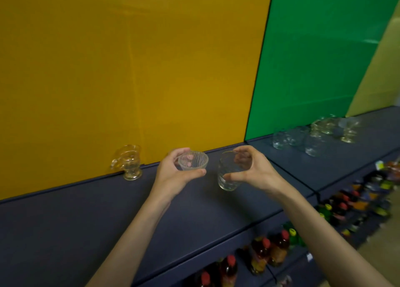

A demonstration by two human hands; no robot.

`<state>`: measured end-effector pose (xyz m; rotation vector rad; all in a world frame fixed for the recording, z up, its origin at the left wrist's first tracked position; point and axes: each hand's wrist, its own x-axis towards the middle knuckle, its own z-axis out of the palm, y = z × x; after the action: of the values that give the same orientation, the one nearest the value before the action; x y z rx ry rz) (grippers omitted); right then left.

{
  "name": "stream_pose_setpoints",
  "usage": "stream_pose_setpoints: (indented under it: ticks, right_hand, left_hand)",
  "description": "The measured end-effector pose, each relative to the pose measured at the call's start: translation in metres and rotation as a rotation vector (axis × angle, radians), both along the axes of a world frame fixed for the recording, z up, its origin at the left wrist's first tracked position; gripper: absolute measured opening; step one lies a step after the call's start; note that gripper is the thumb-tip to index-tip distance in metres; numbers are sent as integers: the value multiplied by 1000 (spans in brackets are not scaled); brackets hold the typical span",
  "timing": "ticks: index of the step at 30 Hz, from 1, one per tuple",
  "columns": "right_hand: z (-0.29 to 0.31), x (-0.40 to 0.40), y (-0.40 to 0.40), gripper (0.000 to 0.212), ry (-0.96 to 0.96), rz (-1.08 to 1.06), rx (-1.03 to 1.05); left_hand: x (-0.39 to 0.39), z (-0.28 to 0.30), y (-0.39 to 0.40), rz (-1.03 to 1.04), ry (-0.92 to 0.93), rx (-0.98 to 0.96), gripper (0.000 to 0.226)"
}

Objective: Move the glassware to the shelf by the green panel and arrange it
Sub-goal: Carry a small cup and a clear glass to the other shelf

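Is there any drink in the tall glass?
Empty. The tall glass, held in the right hand, is clear all through, with no liquid line, and the blue shelf shows through it.

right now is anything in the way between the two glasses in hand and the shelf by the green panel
Nothing visible blocks the way. The ribbed bowl and tumbler are held above bare shelf, which runs clear to the glassware cluster by the green panel.
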<state>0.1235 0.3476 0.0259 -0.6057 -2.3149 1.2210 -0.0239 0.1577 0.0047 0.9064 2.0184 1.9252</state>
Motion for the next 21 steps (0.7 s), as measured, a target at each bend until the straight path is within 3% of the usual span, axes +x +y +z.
stream_pose_setpoints:
  ticks: [9, 14, 21]
  right_hand:
    - [-9, 121, 82, 82, 23, -131, 25]
    - [-17, 200, 139, 97, 62, -183, 12]
    - [-19, 286, 220, 100, 105, -215, 7]
  left_hand:
    - [101, -3, 103, -134, 10, -34, 62]
    - [170, -9, 169, -130, 13, -41, 62]
    - [238, -13, 255, -68, 8, -48, 64]
